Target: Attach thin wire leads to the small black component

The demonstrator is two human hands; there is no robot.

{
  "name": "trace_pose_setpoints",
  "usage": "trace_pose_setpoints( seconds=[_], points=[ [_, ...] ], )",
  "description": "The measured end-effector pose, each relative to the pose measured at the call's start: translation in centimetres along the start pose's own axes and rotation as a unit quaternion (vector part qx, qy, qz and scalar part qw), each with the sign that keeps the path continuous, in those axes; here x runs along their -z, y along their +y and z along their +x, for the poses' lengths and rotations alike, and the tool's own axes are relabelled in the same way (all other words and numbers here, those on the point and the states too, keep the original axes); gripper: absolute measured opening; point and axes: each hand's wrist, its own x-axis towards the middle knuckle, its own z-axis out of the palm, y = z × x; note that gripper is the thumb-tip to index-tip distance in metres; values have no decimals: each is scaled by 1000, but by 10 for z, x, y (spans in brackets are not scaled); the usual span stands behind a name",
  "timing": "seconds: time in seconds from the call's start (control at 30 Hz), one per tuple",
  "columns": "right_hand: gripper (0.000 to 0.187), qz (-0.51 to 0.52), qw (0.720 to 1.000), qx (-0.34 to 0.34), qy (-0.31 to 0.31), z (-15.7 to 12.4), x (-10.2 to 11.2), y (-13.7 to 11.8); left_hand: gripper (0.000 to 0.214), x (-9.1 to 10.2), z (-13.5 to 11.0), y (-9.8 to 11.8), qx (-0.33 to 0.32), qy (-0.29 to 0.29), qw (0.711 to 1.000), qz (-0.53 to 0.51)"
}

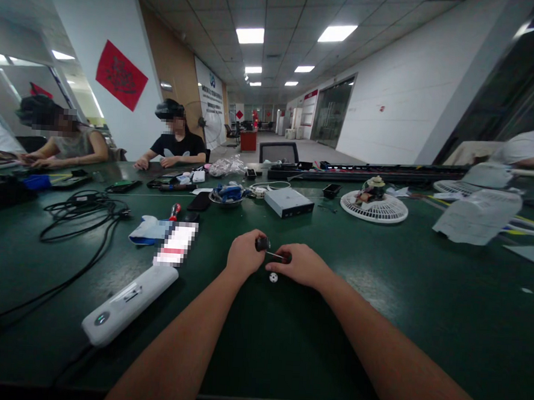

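Observation:
My left hand (244, 254) is closed round the dark handle of a small screwdriver (264, 246), whose thin shaft runs right toward my right hand (301, 265). The right hand's fingers pinch a small dark part (287, 258) at the shaft's tip. Both hands rest on the dark green table (286, 334), close together. Just in front of them lies a small white round piece (273, 277) with holes in it, touching neither hand.
A white power strip (127, 303) and black cables (83, 210) lie to the left. Farther back are a red-handled screwdriver (174, 210), a grey box (288, 202), a white fan grille (374, 206) and papers (478, 216). Other people sit at the far left and right.

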Motion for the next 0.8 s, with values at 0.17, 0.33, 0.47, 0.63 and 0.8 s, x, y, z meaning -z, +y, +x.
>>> trace_pose_setpoints(
  seconds=[0.17,0.33,0.47,0.63,0.8],
  points=[
    [34,33,994,36,-101,-5,3,-4,25,-1,1,-1,7,2,1000,-9],
    [23,82,996,34,-25,-1,4,3,29,-3,2,-4,-4,-14,1000,-25],
    [23,97,991,-10,86,4,3,10,28,-2,2,-1,-47,-38,998,-30],
    [19,143,985,-19,94,5,2,12,19,3,-2,10,-120,-52,991,-1],
    [18,114,984,-21,136,5,2,11,21,6,-4,14,-129,-48,990,20]
  ],
)
